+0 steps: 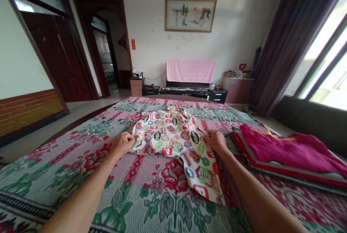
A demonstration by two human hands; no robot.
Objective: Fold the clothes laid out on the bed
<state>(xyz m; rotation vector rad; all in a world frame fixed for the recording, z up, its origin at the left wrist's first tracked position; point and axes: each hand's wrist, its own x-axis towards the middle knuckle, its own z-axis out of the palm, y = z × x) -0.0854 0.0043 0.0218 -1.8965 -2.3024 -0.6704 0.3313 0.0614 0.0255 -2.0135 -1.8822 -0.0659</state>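
A small white shirt [172, 135] with a colourful cartoon print lies spread on the flowered cloth [130, 197]. One part of it stretches toward me at the lower right. My left hand [122, 142] is closed on the shirt's left edge, thumb and fingers pinched together. At the opposite side, my right hand [217, 141] grips the right edge, just above the part that hangs nearer to me. The fabric under the fingertips of both hands is hidden.
To the right sits a stack of folded clothes [290, 153], magenta on top. Beyond the covered surface stand a low black cabinet [219, 97], a pink cloth [191, 70] draped over something above it, and a side cabinet [238, 90]. A dark curtain [282, 41] hangs by the window.
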